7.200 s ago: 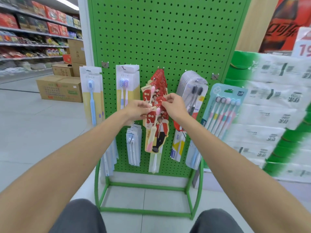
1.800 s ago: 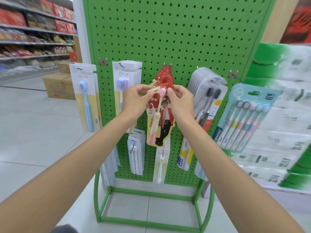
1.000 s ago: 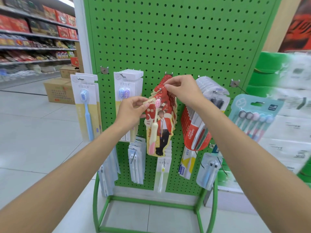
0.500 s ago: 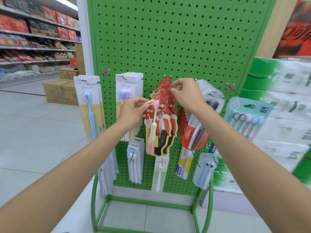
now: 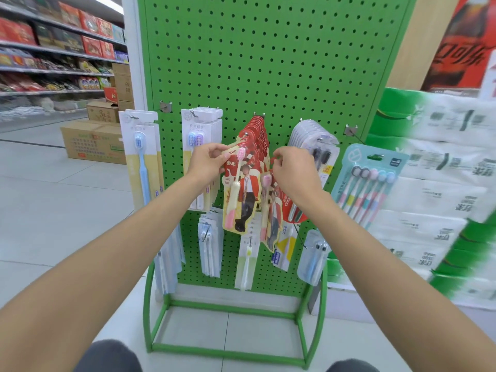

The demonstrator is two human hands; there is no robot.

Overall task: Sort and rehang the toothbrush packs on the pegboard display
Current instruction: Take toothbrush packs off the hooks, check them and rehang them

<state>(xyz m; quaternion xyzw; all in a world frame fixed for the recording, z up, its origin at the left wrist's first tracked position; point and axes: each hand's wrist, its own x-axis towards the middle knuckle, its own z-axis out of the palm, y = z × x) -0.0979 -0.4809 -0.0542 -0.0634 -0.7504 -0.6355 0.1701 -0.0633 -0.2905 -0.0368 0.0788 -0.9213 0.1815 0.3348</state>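
Observation:
A green pegboard [image 5: 268, 63] carries toothbrush packs on hooks. My left hand [image 5: 208, 162] pinches the top of a red pack [image 5: 240, 194] with a pink and cream brush, held just in front of the red stack [image 5: 259, 135] on the middle hook. My right hand [image 5: 292, 170] pinches the top of a second red pack [image 5: 271, 218], which hangs lower and to the right. Behind my right hand hang clear packs with dark brushes [image 5: 312, 138].
White single-brush packs [image 5: 142, 157] and twin-brush packs [image 5: 200, 135] hang at the left, a teal multi-brush pack [image 5: 367, 183] at the right. Smaller packs [image 5: 210, 242] hang on the lower row. Stacked tissue packs [image 5: 442, 197] stand right; cardboard boxes [image 5: 91, 140] sit back left.
My right hand has come down from the top of the red stack with a second red pack, now held lower right. My left hand still holds the first pack.

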